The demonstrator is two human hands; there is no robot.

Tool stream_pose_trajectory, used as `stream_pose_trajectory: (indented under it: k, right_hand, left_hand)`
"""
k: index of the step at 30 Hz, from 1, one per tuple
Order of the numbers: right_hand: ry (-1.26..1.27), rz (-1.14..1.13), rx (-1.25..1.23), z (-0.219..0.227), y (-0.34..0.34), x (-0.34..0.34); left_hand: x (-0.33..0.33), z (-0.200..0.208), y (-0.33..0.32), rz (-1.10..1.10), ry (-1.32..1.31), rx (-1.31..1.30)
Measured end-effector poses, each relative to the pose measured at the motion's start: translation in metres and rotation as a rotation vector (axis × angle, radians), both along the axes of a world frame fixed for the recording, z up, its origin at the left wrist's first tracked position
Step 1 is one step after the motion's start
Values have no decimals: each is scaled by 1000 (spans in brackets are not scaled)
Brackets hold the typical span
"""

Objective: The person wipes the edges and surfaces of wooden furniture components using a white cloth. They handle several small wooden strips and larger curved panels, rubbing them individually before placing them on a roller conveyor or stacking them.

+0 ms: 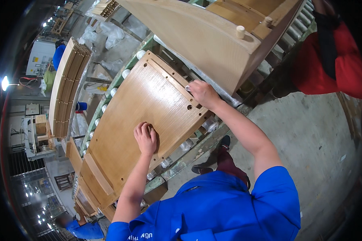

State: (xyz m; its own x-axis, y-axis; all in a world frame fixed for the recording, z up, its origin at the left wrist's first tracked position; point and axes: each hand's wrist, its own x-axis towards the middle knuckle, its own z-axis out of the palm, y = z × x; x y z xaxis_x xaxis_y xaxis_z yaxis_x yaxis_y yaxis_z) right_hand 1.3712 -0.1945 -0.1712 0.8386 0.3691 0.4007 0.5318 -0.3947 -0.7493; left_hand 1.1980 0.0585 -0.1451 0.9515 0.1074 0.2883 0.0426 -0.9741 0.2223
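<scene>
A large curved wooden panel (124, 108), light brown and glossy, lies flat on the rollers before me. Holes dot its edges, and a narrow wooden strip runs along its far right end. On the panel's near middle rests my left hand (145, 138), fingers bent and a little apart, holding nothing. My right hand (204, 94) is closed at the strip, pinching a small whitish thing (188, 88) against it; the fingers hide most of that thing, so its kind cannot be told. Another wooden strip (98, 173) crosses the panel's left end.
A roller conveyor (114, 92) with a green frame carries the panel. Beyond it stands a larger wooden piece (213, 44) with round pegs. Stacked curved slats (70, 88) stand at left. A person in red (330, 60) is at right; another in blue (84, 229) is lower left.
</scene>
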Motion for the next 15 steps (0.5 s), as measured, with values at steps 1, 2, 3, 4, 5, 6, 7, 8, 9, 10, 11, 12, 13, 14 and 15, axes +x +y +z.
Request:
stream_pose_trajectory:
  k: [1, 2, 3, 4, 5, 6, 7, 8, 9, 10, 11, 12, 13, 14, 15]
  right_hand:
    - [-7, 2, 5, 2, -6, -7]
    - [-17, 0, 9, 3, -12, -13]
    - [-16, 6, 12, 5, -18, -18]
    - [-11, 7, 9, 6, -23, -24]
    - [-7, 10, 5, 6, -28, -29]
    - [-3, 13, 1, 7, -33, -33]
    - [8, 19, -6, 7, -37, -38]
    - [38, 24, -6, 9, -41, -41]
    - [68, 31, -6, 11, -44, -45]
    - [99, 40, -7, 13, -45, -49]
    - [97, 25, 21, 13, -49, -48]
    - [95, 14, 48, 13, -52, -48]
    - [94, 7, 76, 13, -50, -47]
    - [306, -5, 187, 15, -47, -46]
    - [524, -13, 290, 16, -43, -46]
  left_hand:
    - [-2, 0, 0, 1, 0, 6]
    - [-1, 0, 0, -2, -5, 10]
    - [-2, 0, 0, -2, -7, 8]
    - [-2, 0, 0, -2, -8, 7]
    - [-2, 1, 0, -2, -11, 6]
    - [-2, 1, -1, 1, -14, 4]
    - [-2, 0, -1, 2, -13, 2]
    - [-2, 1, -2, 7, -12, -2]
    - [-3, 2, -2, 15, -11, -6]
    - [-5, 2, -1, 22, -5, -2]
    - [-4, 3, -2, 29, -5, -2]
    - [-5, 4, -1, 39, -6, -2]
    - [-6, 5, 0, 38, -3, -5]
    - [-5, 5, -1, 41, -7, -12]
    - [-6, 6, -1, 52, -10, -20]
